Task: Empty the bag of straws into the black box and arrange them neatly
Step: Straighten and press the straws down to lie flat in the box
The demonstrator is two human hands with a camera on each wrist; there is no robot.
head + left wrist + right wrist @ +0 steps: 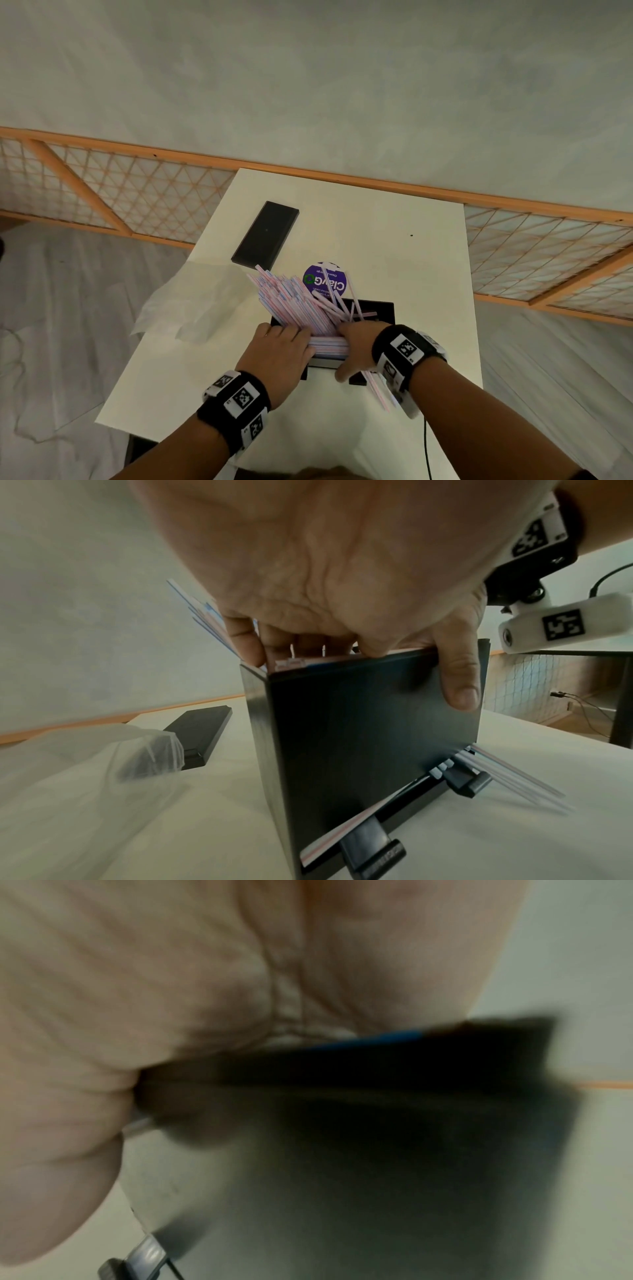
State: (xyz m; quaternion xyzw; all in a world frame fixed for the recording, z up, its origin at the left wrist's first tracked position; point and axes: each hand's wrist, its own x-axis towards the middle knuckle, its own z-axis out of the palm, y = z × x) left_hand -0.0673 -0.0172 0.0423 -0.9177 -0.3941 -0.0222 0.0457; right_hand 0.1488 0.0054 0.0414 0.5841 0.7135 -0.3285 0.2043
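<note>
The black box [376, 310] stands on the white table [394, 240], stuffed with pink, white and blue straws [291, 301] that fan out up and to the left. My left hand [281, 349] reaches over the box's near rim, its fingers inside on the straws and its thumb [459, 674] on the outside of the front wall [359, 737]. My right hand [354, 342] does the same at the right end, fingers hidden among the straws. A few straws [342, 829] poke out of the slot at the bottom. The right wrist view is blurred: palm [171, 988] over the box [411, 1096].
The empty clear plastic bag [191, 308] lies left of the box. The box's flat black lid [265, 236] rests farther back left, and a round purple label [325, 279] lies behind the box. The table's edges are close on the left and right.
</note>
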